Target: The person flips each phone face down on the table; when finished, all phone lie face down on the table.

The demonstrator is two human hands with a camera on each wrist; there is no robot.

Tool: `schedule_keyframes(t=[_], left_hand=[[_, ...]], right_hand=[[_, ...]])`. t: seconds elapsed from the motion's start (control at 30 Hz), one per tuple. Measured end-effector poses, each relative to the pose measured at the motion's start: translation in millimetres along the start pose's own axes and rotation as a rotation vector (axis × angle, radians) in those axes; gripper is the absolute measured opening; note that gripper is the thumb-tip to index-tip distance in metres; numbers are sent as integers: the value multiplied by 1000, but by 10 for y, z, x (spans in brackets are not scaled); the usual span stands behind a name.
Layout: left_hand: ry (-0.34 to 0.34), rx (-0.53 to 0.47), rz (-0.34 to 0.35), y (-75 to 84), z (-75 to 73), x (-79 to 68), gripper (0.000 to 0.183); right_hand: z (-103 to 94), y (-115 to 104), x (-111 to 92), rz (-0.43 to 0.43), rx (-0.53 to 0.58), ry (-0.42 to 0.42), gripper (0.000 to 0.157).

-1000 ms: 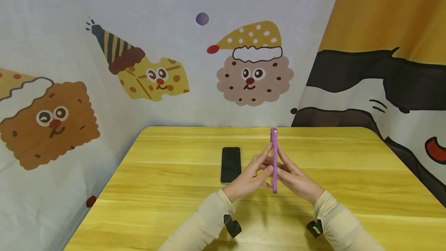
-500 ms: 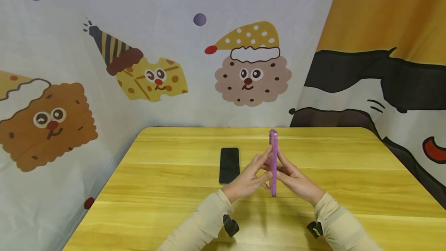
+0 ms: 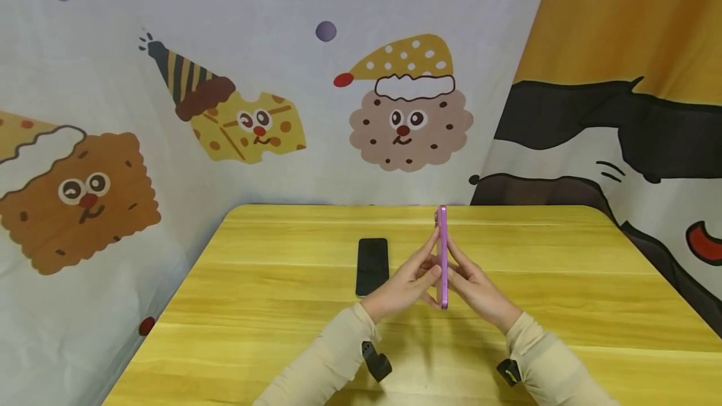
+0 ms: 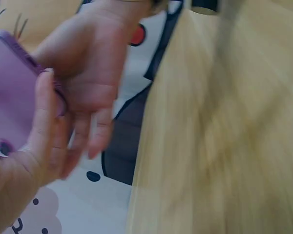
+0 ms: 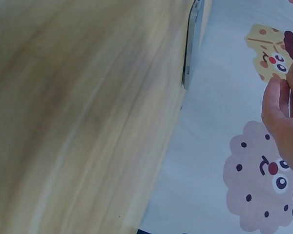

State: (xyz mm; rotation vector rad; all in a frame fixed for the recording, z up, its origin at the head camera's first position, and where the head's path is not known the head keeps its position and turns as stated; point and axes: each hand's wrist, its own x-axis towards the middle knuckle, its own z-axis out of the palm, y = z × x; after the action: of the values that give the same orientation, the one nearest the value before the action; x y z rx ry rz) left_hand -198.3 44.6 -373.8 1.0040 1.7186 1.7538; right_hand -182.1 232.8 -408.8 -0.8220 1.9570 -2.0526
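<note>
A purple phone [image 3: 443, 257] stands on edge in the air over the table, seen side-on in the head view. Its camera bump faces left. My left hand [image 3: 402, 287] holds it from the left side, with index finger high and thumb lower. From the other side, my right hand [image 3: 485, 293] grips it, fingertips at its face. In the left wrist view a corner of the phone [image 4: 14, 90] shows beside both hands. The right wrist view catches only the right hand [image 5: 283, 124] at its edge; there the phone is not visible between the fingers.
A dark phone [image 3: 372, 266] lies flat on the wooden table [image 3: 271, 318], just beyond the left wrist. Behind the table's far edge hangs a cloth [image 3: 271, 30] printed with cartoon biscuits and cheese. Black straps with small devices [image 3: 375, 361] hang at both wrists.
The purple phone dipped slightly and tilted, then rose again between the hands. Both hands keep their hold. The dark phone stays where it was on the table.
</note>
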Motion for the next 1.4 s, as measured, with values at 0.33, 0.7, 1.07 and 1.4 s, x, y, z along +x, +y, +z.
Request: schedule_keyframes(t=[0.33,0.7,1.07,1.4], left_hand=[[155,-192,-284,-208,-94,182,48],[252,-241,-356,-218,-72,194,51],[146,-180,-236,-216,-120,130,47],[-90,95,67,-193,-177,22,58]], right_hand=[[94,-54,95,323,67,168,63],[152,-130,175,488,141,186,72],[141,-161,108,359,30,152,61],[112,-188,3,35,-206,11,65]])
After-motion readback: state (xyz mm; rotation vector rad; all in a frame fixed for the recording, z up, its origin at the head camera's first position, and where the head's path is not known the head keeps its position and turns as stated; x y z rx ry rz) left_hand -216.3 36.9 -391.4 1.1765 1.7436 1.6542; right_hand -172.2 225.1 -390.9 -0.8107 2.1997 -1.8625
